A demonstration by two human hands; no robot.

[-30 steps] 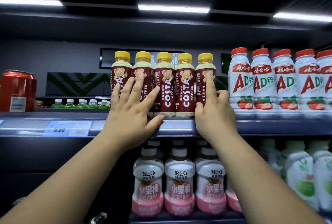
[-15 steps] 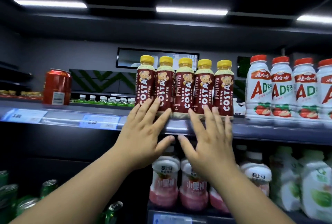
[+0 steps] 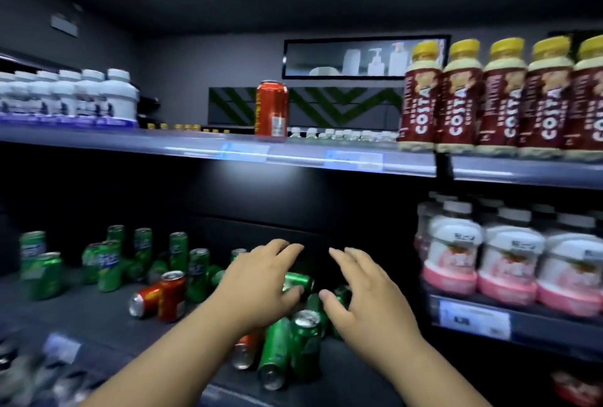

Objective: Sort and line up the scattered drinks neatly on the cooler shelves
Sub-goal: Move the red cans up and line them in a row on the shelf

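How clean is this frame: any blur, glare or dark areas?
Head view: motion blur smears the white bottles at left and the pink-based bottles at right; shelf-edge light glares over the price tags; the can shelf is dim, yet the left hand, right hand and green cans read clearly.

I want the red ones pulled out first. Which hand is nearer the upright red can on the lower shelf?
Left. The left hand is just right of the upright red can; the right hand is farther right, beyond the left.

Green cans (image 3: 305, 341) and red cans (image 3: 171, 295), some toppled, clutter the lower shelf (image 3: 98, 318).
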